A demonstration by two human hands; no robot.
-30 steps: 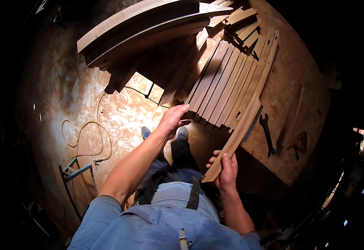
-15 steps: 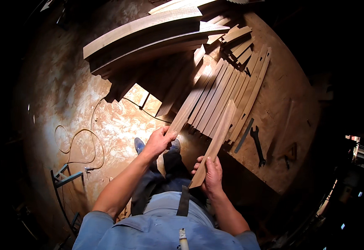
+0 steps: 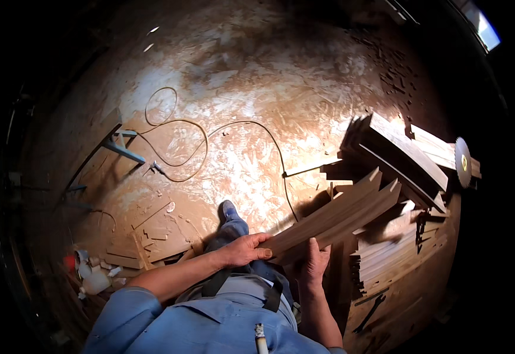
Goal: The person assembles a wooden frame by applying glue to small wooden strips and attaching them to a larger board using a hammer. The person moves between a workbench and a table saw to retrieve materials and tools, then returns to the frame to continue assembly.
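Two slightly curved wooden boards with pointed far ends lie side by side, slanting up to the right in front of me. My left hand (image 3: 247, 251) is closed on the near end of the left board (image 3: 322, 215), thumb towards me. My right hand (image 3: 313, 264) grips the right board (image 3: 360, 219) low along its near side, thumb raised; some of its fingers are hidden. Beyond the far tips stands a stack of thick curved wooden pieces (image 3: 402, 140). Next to the boards on the right, a row of narrow wooden strips (image 3: 402, 253) rests on the worktable.
A wrench (image 3: 368, 314) lies on the worktable (image 3: 408, 312) at lower right. A round saw blade (image 3: 462, 163) stands at far right. On the dusty floor a thin hose (image 3: 207, 141) loops towards a blue-green metal frame (image 3: 123, 151). Wood offcuts (image 3: 121, 259) and litter lie at left.
My view has swung left, showing more floor. The two boards, held apart one in each hand before, are now together side by side, with both hands closer to each other.
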